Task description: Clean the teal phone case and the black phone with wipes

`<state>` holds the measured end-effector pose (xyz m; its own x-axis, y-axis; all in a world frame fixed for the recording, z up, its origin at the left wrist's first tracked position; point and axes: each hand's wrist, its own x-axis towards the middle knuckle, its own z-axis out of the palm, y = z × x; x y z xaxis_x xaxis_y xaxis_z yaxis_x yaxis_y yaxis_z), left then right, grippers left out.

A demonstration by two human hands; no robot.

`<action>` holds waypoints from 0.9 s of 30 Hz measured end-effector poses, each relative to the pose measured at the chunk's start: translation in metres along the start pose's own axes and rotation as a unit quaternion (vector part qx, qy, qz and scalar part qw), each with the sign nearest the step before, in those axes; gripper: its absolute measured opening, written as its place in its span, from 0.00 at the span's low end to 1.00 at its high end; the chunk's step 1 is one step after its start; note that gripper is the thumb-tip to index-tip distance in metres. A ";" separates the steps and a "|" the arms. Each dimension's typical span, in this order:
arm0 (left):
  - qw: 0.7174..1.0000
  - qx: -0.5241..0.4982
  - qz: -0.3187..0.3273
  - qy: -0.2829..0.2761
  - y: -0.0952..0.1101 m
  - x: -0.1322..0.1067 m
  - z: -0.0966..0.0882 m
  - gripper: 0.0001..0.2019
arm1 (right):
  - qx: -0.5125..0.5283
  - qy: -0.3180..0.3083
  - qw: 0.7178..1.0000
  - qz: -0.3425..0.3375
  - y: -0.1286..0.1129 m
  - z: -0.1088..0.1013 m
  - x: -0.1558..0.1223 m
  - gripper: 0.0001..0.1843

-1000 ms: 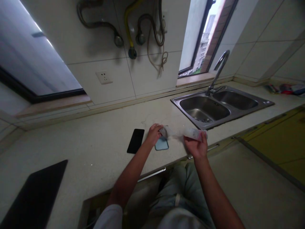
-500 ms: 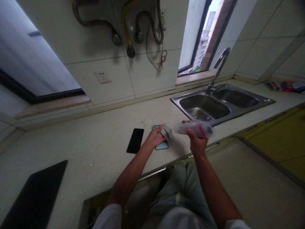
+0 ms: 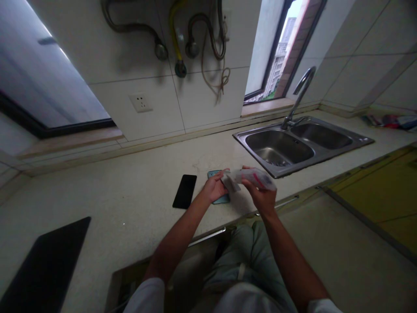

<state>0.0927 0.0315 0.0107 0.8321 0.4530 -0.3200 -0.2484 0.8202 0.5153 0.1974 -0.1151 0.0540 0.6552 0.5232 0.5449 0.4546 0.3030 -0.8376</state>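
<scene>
Clear bag with pink stripe (image 3: 258,178): held in the right hand (image 3: 262,198), fingers closed round its body, above the counter (image 3: 146,187); judged light, soft and rather slippery, best gripped broadly about the middle. Thin grey sheet (image 3: 232,183): pinched in the left hand (image 3: 215,190), close to the bag, any join not discernible; judged limp and easily creased, best taken by an edge. Blue phone or case (image 3: 223,200): partly covered by the left hand. Black phone (image 3: 184,191): laid just left of that hand.
</scene>
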 end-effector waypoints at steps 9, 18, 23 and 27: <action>0.999 -0.012 0.007 0.041 -0.001 0.005 -0.002 0.11 | 0.145 0.073 0.983 0.088 0.000 0.003 -0.002 0.17; 1.000 0.011 -0.009 -0.016 -0.006 0.002 -0.002 0.07 | 0.322 0.089 0.911 0.242 0.034 -0.007 0.006 0.18; 0.999 0.044 -0.004 0.006 -0.010 0.004 -0.002 0.08 | 0.344 0.148 0.886 0.274 0.052 0.000 0.003 0.17; 0.997 0.053 0.005 0.052 -0.010 0.005 0.001 0.11 | 0.267 0.209 0.910 0.238 0.050 0.009 -0.001 0.20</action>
<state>0.0993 0.0255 0.0050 0.7728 0.4996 -0.3914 -0.1985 0.7760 0.5987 0.2139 -0.0930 0.0115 0.9243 0.3816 -0.0099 -0.2253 0.5243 -0.8212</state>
